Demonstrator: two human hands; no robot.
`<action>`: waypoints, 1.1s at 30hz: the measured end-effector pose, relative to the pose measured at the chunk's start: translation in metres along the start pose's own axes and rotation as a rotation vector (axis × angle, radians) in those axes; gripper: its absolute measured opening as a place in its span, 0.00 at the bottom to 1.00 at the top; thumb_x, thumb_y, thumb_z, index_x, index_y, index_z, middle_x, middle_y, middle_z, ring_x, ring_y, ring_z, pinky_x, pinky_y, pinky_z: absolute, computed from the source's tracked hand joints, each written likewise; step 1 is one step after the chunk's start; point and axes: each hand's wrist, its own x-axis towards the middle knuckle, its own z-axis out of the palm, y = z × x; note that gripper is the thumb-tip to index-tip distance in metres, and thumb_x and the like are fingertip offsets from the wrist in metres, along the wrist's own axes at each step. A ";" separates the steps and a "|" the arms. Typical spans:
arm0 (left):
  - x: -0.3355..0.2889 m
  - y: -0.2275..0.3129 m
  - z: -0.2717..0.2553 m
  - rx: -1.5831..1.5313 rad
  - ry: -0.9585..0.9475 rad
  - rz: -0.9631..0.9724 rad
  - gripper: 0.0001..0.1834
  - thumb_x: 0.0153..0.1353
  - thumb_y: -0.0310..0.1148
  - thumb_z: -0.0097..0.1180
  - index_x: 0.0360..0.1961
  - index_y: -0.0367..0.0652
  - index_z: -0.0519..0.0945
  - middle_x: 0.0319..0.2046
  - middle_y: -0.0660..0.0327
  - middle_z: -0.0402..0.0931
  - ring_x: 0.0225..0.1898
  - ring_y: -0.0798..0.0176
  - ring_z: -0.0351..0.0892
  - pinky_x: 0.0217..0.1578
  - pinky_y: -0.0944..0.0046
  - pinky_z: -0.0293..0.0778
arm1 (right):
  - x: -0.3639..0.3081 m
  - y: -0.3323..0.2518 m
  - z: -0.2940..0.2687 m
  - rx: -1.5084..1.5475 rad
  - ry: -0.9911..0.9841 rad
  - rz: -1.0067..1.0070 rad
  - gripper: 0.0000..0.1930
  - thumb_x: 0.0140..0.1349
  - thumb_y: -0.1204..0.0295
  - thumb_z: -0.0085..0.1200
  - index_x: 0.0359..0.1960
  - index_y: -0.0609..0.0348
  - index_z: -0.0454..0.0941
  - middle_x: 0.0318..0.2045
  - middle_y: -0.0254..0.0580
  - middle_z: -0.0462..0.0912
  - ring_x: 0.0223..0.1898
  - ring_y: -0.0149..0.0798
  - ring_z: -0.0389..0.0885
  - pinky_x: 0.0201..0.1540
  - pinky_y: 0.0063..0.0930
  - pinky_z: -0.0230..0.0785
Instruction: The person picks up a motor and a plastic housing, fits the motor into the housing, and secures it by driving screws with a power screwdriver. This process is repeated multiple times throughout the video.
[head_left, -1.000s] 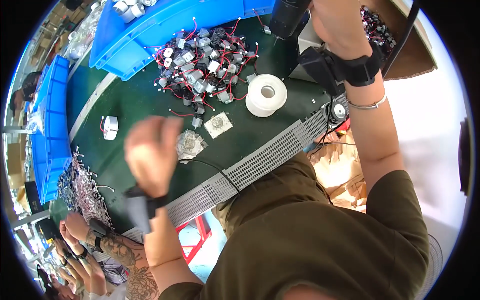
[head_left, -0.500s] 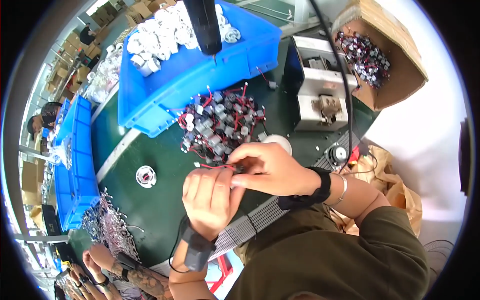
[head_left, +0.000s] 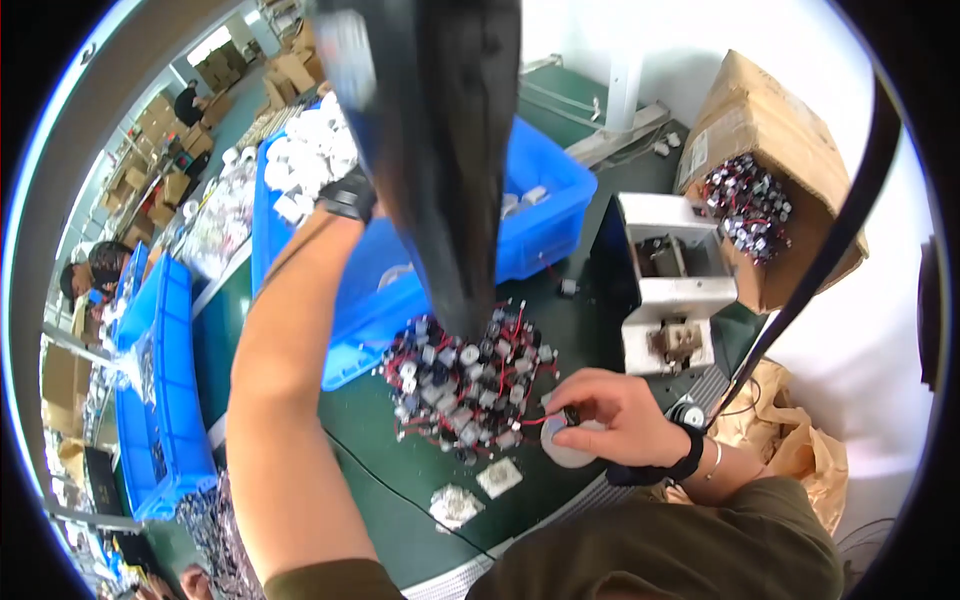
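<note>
Right hand (head_left: pixel 615 418) pinches a small dark part (head_left: pixel 571 413) between thumb and fingers, right by the white spool (head_left: pixel 568 455). A light fingertip hold on the body, leaving its red wire (head_left: pixel 537 421) free of strain, would probably serve best. The part looks compact and nearly black, mostly covered by the fingers; the wire trails left toward the heap of wired parts (head_left: pixel 465 390). Beyond, the left forearm (head_left: pixel 290 370) extends over the blue bin (head_left: pixel 545 235); the left hand is hidden behind the black tool (head_left: pixel 450 170), so its grip cannot be told.
</note>
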 end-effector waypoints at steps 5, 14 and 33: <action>0.058 -0.019 0.048 -0.195 -0.127 0.256 0.25 0.54 0.50 0.55 0.47 0.44 0.77 0.44 0.51 0.76 0.46 0.54 0.75 0.53 0.58 0.65 | -0.009 -0.001 -0.009 -0.040 0.011 0.061 0.15 0.52 0.82 0.61 0.43 0.67 0.76 0.41 0.43 0.74 0.43 0.33 0.77 0.43 0.24 0.74; 0.030 0.009 0.030 0.095 -0.538 0.074 0.22 0.41 0.47 0.60 0.35 0.44 0.83 0.32 0.51 0.81 0.34 0.55 0.82 0.38 0.58 0.74 | -0.019 0.000 -0.010 -0.022 0.082 -0.002 0.13 0.53 0.82 0.59 0.41 0.69 0.75 0.40 0.44 0.74 0.42 0.33 0.76 0.41 0.23 0.73; -0.189 0.217 0.057 -1.744 0.491 -0.028 0.25 0.47 0.23 0.65 0.47 0.41 0.70 0.48 0.54 0.74 0.52 0.60 0.72 0.53 0.60 0.68 | -0.035 0.011 -0.022 0.167 0.339 -0.071 0.15 0.55 0.79 0.57 0.45 0.67 0.72 0.38 0.41 0.78 0.35 0.29 0.77 0.37 0.23 0.72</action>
